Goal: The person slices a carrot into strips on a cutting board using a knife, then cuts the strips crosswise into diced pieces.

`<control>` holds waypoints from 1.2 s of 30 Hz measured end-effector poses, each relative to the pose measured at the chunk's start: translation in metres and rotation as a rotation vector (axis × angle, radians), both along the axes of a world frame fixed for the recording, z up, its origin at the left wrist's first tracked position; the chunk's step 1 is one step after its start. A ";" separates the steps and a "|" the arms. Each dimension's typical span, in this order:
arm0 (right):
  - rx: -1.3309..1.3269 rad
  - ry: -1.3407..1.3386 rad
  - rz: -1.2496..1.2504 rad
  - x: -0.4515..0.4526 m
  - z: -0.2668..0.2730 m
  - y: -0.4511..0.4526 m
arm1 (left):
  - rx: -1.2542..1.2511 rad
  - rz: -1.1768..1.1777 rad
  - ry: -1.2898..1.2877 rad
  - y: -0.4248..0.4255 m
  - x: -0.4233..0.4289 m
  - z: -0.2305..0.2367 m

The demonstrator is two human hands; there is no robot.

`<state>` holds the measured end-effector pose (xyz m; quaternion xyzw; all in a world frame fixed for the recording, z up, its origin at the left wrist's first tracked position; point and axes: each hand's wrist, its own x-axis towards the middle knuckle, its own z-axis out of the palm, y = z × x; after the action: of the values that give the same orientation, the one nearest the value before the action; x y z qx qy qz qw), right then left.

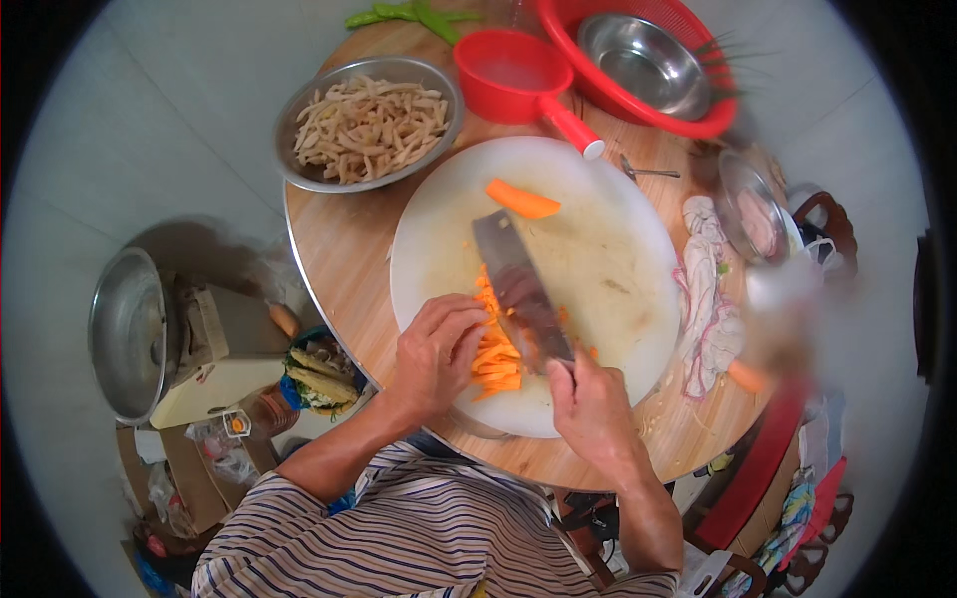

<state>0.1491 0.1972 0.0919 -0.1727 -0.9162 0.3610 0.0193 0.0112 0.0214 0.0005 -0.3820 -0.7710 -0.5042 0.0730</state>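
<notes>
My right hand (592, 407) grips the handle of a broad cleaver (523, 288), whose blade is slightly blurred and points away from me. Beside the blade's left face lies a pile of orange carrot strips (495, 357), with small diced bits at its far end. My left hand (442, 351) rests with curled fingertips on the left side of that pile. Under it all is a round white cutting board (613, 299). A larger carrot piece (523, 199) lies on the board beyond the cleaver's tip. Part of the pile is hidden by my left fingers and the blade.
Around the board on the round wooden table (329, 247) stand a steel bowl of pale strips (370, 131), a red ladle (516, 78), a red basket holding a steel bowl (643, 63), and green peppers (415, 15). To the right lie a crumpled cloth (703, 299) and a spoon (649, 172).
</notes>
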 end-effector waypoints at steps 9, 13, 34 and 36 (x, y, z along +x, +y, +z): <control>-0.059 0.022 -0.150 0.015 0.019 0.002 | -0.150 -0.186 0.078 -0.019 0.007 0.012; 0.041 -0.010 -0.034 0.017 0.011 0.001 | -0.198 -0.204 0.066 -0.016 0.016 0.006; 0.014 -0.088 -0.147 0.047 0.026 -0.048 | 0.006 -0.160 0.207 -0.013 0.022 -0.010; 0.009 -0.125 -0.146 0.045 0.023 -0.049 | 0.004 -0.155 0.227 -0.013 0.022 -0.012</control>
<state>0.1942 0.1479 0.1146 -0.2611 -0.9023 0.3429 -0.0108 0.0332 0.0087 -0.0116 -0.4949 -0.7251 -0.4632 0.1215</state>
